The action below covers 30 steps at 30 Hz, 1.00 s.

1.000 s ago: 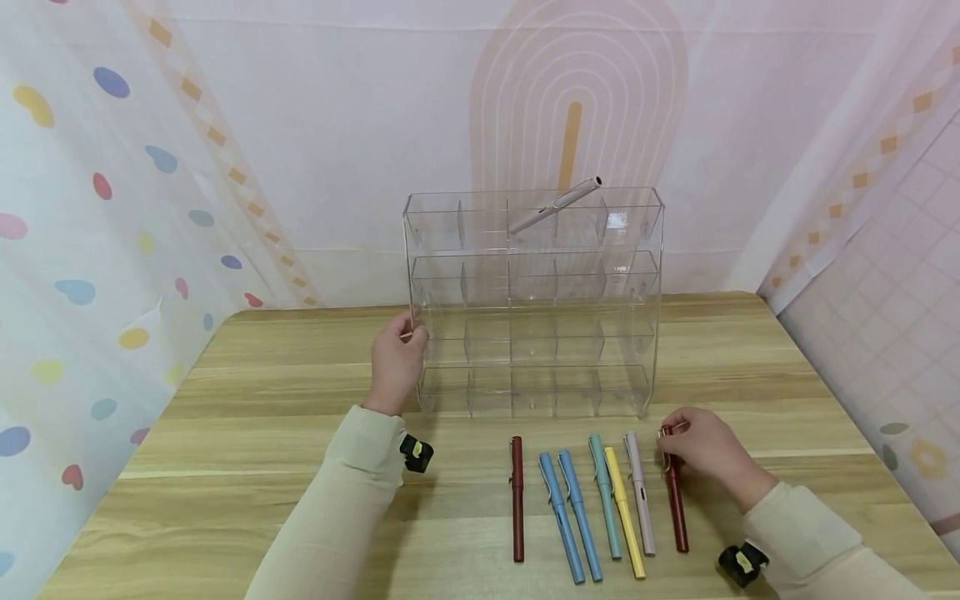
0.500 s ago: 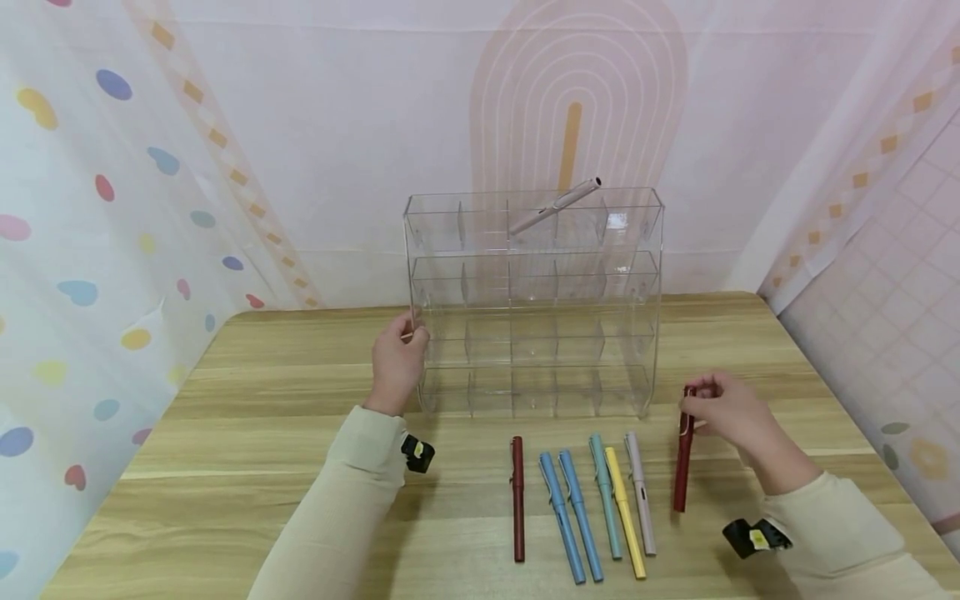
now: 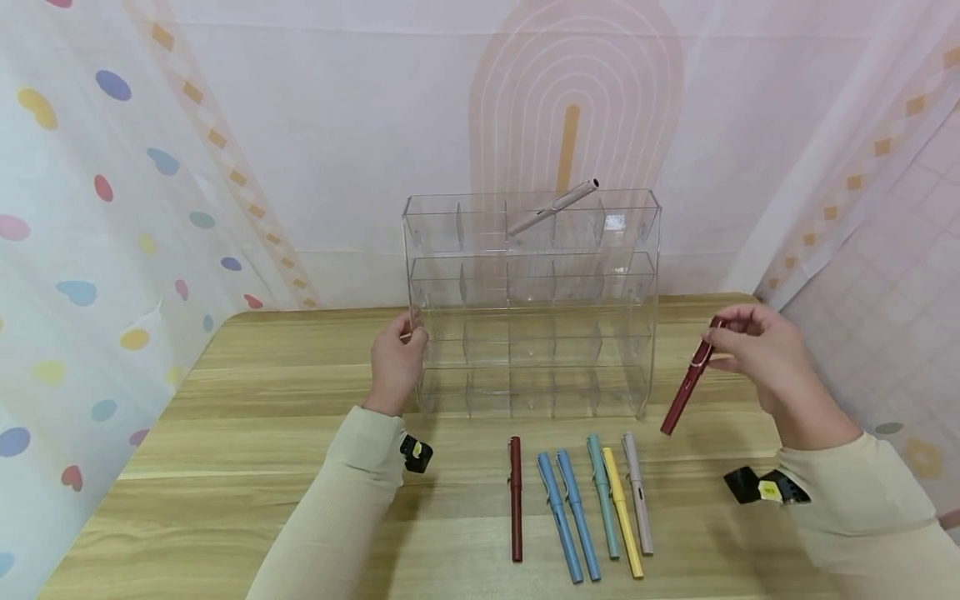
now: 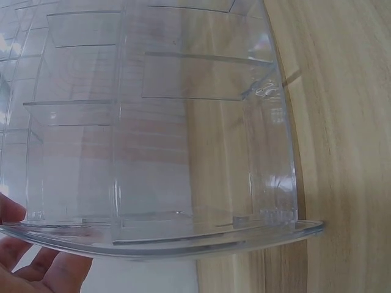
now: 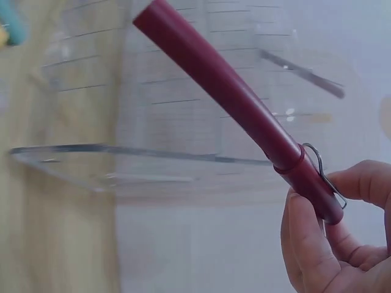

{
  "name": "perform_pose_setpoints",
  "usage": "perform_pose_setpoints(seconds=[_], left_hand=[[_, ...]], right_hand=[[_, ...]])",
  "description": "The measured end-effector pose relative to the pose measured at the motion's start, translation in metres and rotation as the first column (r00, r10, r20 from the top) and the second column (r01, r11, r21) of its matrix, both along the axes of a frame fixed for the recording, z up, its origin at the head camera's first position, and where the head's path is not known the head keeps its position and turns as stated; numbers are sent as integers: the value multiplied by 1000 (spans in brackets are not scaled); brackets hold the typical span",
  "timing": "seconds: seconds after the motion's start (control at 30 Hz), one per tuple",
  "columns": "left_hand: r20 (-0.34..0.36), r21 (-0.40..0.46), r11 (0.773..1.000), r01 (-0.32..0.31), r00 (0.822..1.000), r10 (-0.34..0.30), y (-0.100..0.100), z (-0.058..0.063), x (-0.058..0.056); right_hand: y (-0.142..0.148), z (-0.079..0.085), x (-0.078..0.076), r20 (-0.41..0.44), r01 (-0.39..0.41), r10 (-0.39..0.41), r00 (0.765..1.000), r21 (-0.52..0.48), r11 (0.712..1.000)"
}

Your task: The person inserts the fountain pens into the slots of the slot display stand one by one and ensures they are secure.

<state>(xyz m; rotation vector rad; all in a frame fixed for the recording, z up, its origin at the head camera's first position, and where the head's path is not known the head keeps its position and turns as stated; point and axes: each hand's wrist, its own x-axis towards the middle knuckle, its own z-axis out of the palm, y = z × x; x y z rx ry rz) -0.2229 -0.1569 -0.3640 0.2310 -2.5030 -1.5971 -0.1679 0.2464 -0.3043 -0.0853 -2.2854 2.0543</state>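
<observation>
My right hand (image 3: 772,354) pinches a dark red pen (image 3: 688,387) by its capped, clipped end, held up at a slant to the right of the clear acrylic organizer (image 3: 532,321). In the right wrist view the pen (image 5: 226,91) points up and left, thumb and fingers around its cap. My left hand (image 3: 399,358) grips the organizer's left side wall, thumb on the near side; in the left wrist view its fingers (image 4: 64,268) lie at that wall's edge. A pale pink pen (image 3: 555,207) leans in the organizer's top tier, sticking out to the upper right.
On the wooden table (image 3: 262,433) in front of the organizer lie a dark red pen (image 3: 516,500), two blue pens (image 3: 559,517), a teal pen (image 3: 603,496), a yellow pen (image 3: 623,512) and a pale lilac pen (image 3: 638,493). A patterned curtain (image 3: 360,125) hangs behind.
My right hand has lifted the dark red pen off the table's right side and carried it up and away to the right, tilting it. The left hand stays on the organizer.
</observation>
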Motion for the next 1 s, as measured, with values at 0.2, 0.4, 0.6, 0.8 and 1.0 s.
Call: perform_pose_setpoints(seconds=[0.2, 0.4, 0.6, 0.8, 1.0], left_hand=[[-5, -9, 1000, -3, 1000, 2, 0, -1, -1], [-5, -4, 1000, -2, 1000, 2, 1, -2, 1], [-21, 3, 1000, -4, 1000, 4, 1, -2, 1], [-30, -1, 1000, -7, 1000, 7, -1, -3, 2], [-23, 5, 1000, 0, 1000, 0, -2, -3, 2]], right_hand=[[-8, 28, -13, -56, 55, -65, 996, -177, 983], [-21, 53, -28, -56, 142, -163, 985, -272, 952], [-36, 70, -39, -106, 217, -252, 962, -269, 939], [-47, 84, -49, -111, 258, -321, 940, -383, 887], [-52, 98, -61, -120, 271, -381, 917, -512, 815]])
